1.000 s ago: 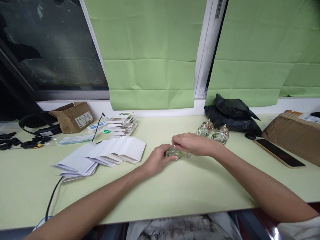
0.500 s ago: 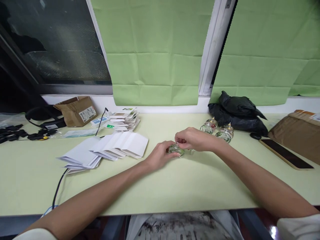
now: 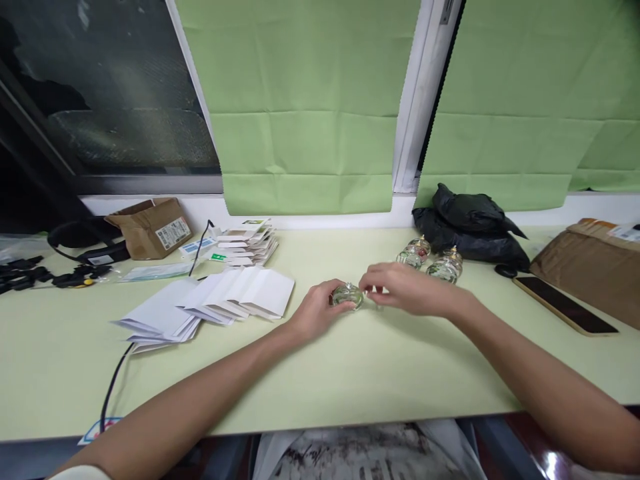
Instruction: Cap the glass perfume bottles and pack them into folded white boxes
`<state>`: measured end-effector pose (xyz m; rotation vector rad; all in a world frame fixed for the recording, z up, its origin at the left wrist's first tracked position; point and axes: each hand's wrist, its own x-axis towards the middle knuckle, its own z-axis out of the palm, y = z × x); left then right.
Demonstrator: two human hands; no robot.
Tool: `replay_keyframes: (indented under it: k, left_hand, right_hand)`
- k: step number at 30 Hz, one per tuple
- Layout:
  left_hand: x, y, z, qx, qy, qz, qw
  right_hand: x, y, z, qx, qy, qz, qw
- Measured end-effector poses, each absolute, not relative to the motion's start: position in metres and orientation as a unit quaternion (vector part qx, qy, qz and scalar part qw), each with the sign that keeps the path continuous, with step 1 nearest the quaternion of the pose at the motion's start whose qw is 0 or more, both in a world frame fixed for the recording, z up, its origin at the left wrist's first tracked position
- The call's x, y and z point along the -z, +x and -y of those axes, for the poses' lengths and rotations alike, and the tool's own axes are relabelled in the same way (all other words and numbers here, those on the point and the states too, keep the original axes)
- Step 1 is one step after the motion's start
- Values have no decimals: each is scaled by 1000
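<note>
My left hand [image 3: 320, 308] is curled round a small, round, clear glass piece [image 3: 346, 297] with a greenish tint and a small knob on top, resting at the table's middle. Just right of it is my right hand [image 3: 400, 288], its fingers loosely bent and slightly apart, with nothing visible in them. Below those fingers shows part of another clear glass piece [image 3: 379, 305], mostly hidden by the hand. Behind the right hand stand small ornate glass jars [image 3: 445, 267] with gold-tipped lids, one showing red inside [image 3: 420, 247].
Folded white paper boxes [image 3: 250, 291] lie on the left, with a stack of flat cartons [image 3: 247, 243] behind. An open brown box [image 3: 150, 229] and black cables [image 3: 75, 275] sit farther left. On the right are black plastic bags [image 3: 470, 227], a phone [image 3: 565, 305] and a brown package [image 3: 590, 267].
My right hand has drawn back to the right, off the knob of the glass piece, and its fingers have loosened. My left hand still holds the glass piece. The view has shifted slightly.
</note>
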<state>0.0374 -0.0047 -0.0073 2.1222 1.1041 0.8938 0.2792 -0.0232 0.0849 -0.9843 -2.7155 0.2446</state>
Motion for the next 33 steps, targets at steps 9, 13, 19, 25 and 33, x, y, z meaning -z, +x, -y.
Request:
replay_keyframes:
  k: [9,13,19,25,33]
  left_hand:
    - [7,24,-10,-324,790,-422,307]
    - [6,20,-9,-286,801,-433,297]
    - [5,22,-7,-273,809,-440,279]
    - [-1,31,-4,-327,794,-427,284]
    - [-20,44,17,-394,788,-349,320]
  right_hand:
    - [-22,264,46,-89,-416,902,80]
    - [-18,258,46,-82,-433,895,70]
    - [-25,264,43,-104,-451,875,145]
    - [-38,273,29,-88,-457,842,272]
    - [-43,304,49,-94,-457,819,334]
